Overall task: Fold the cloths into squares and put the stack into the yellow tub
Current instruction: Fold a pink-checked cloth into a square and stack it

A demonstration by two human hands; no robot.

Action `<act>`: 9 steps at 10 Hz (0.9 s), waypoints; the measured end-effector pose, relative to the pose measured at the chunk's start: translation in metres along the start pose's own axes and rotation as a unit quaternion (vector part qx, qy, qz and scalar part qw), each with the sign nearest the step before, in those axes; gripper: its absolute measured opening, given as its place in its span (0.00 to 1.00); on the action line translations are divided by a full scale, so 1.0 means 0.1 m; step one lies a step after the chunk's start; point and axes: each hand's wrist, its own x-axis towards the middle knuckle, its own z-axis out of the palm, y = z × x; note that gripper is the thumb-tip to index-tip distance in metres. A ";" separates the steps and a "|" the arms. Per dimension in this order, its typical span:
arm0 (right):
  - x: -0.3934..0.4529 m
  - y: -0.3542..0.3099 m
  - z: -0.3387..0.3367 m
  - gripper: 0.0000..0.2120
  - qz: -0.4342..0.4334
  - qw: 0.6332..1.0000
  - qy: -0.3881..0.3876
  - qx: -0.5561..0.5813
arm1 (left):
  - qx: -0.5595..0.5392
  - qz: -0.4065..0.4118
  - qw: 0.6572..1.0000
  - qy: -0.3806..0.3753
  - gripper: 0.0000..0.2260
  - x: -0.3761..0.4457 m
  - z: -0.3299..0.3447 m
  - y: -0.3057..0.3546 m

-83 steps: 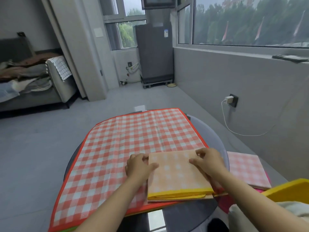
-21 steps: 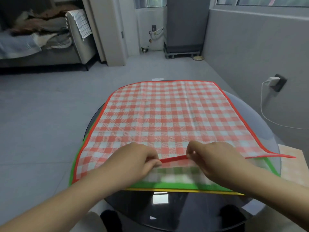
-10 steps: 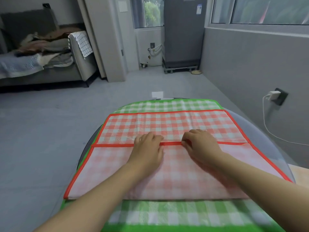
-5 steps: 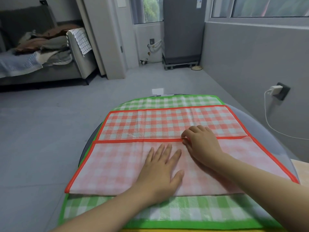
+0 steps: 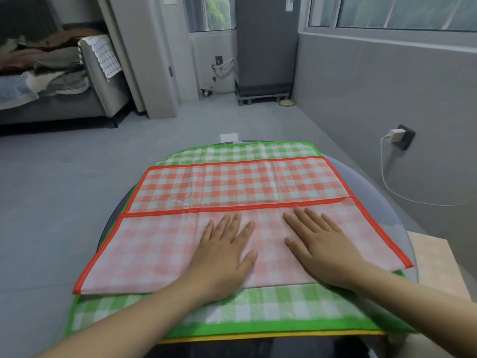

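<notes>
At the far left of the room a grey sofa (image 5: 64, 104) stands heaped with clothes, a white checked towel (image 5: 103, 56) draped over its armrest. Nearer, a round dark table (image 5: 402, 228) carries the cloths. The red cloth (image 5: 232, 184) lies on top, its near half folded over so the paler underside faces up and its red border runs across the middle. Under it the green cloth (image 5: 258, 306) shows as a band at the near side and another at the far side, and a thin yellow edge of a further cloth (image 5: 258, 338) peeks out below that at the table's near rim.

The left hand (image 5: 224, 251) lies flat on the folded flap, fingers straight and slightly spread, gripping nothing. Just beside it, the right hand (image 5: 320, 244) presses the same flap in the same way (palm down, fingers straight, nothing held). The two hands are apart, with a strip of pale check between them.

Behind the table a dark fridge (image 5: 265, 45) stands by the window. On the right wall a white charger (image 5: 396, 134) sits in a socket, its cable trailing down. At the right edge, beside the table, a pale orange folded cloth (image 5: 433, 264) lies lower down. The yellow tub is out of view.
</notes>
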 end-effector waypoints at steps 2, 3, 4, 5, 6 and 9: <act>-0.08 0.40 -0.13 0.32 0.074 0.997 -0.011 -0.017 | 0.006 -0.004 1.000 -0.006 0.27 -0.01 -0.02 0.02; -0.08 0.39 -0.14 0.31 0.074 0.997 -0.016 -0.024 | 0.008 -0.004 1.000 -0.008 0.26 -0.01 -0.01 0.01; -0.06 0.34 -0.15 0.30 0.087 0.996 -0.026 -0.016 | 0.005 -0.003 1.000 -0.009 0.27 -0.01 -0.01 0.01; 0.02 0.12 -0.16 0.28 0.059 0.998 -0.008 0.011 | 0.002 -0.003 1.000 -0.012 0.27 -0.01 -0.01 0.01; 0.14 -0.21 -0.11 0.25 -0.010 0.999 0.013 0.048 | -0.005 -0.006 1.000 -0.011 0.26 -0.01 -0.03 0.01; 0.34 -0.47 0.04 0.28 -0.055 0.998 -0.005 0.010 | -0.024 -0.017 1.000 0.005 0.24 -0.10 -0.04 -0.30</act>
